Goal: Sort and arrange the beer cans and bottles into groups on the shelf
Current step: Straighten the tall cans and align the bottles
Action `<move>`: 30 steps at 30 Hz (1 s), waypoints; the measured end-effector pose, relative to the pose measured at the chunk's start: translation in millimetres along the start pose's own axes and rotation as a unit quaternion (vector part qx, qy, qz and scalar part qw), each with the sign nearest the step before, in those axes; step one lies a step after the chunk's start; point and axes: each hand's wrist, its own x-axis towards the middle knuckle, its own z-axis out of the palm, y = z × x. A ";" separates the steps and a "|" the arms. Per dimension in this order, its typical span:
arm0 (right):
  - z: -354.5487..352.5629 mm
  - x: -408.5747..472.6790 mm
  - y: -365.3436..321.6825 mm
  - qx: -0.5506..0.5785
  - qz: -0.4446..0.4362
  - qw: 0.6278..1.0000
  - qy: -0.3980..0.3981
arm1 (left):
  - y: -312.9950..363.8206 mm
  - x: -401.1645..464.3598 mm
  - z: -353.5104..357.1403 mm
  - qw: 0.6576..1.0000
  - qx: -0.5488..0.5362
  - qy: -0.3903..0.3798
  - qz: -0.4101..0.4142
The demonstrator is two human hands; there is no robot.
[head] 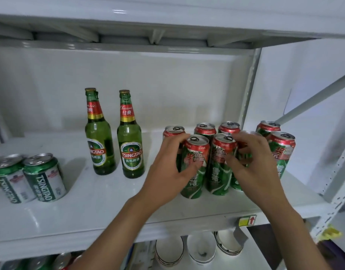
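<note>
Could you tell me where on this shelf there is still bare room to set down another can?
The shelf is bare along its front edge, and between the short green cans and the two bottles. Behind the short cans is also free. The right end is crowded: both hands, left and right, work among tightly packed tall red-topped cans.

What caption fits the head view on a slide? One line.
Both hands, left and right, grip tall cans on the shelf, right of two bottles and two short cans.

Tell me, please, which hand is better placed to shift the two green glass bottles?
Probably the left hand: it is nearer the two green glass bottles, while the right hand sits farther away among the tall red-and-green cans.
</note>
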 end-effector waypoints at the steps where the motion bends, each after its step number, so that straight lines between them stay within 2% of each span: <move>1: 0.7 -0.5 -0.3 -0.015 -0.001 1.000 -0.001 | 0.7 -1.4 2.5 1.000 0.000 0.007 0.002; 5: 6.0 -2.4 -2.4 -0.056 -0.017 0.998 0.013 | 2.4 -1.8 7.1 0.999 -0.016 0.034 0.008; 9: 13.8 -1.3 -21.2 -0.057 -0.039 0.995 0.074 | 2.8 0.9 -8.0 0.999 -0.009 0.035 0.022; 12: 27.8 -3.0 -55.4 0.009 -0.136 0.985 0.101 | -5.1 8.0 -53.2 0.990 0.025 0.138 0.031; 14: 46.9 -9.4 -81.6 0.080 -0.192 0.976 0.067 | -14.0 15.1 -95.8 0.970 0.024 0.242 0.012; 15: 60.0 -13.1 -92.9 0.128 -0.193 0.973 0.022 | -20.6 18.5 -117.7 0.958 0.037 0.285 -0.001; 18: 109.9 -15.7 -112.6 0.242 -0.086 0.956 -0.141 | -50.9 30.2 -172.0 0.932 0.111 0.340 -0.062; 21: 155.9 0.3 -118.9 0.231 0.004 0.953 -0.196 | -77.8 43.1 -199.5 0.938 0.114 0.289 -0.152; 24: 186.5 19.0 -123.3 0.196 0.096 0.947 -0.236 | -90.8 54.9 -205.0 0.955 0.079 0.156 -0.240; 27: 212.1 28.0 -115.4 0.218 0.150 0.934 -0.239 | -95.9 63.0 -203.7 0.963 0.080 0.048 -0.251; 30: 222.6 29.9 -108.0 0.231 0.166 0.928 -0.239 | -97.8 66.4 -205.3 0.967 0.066 0.026 -0.245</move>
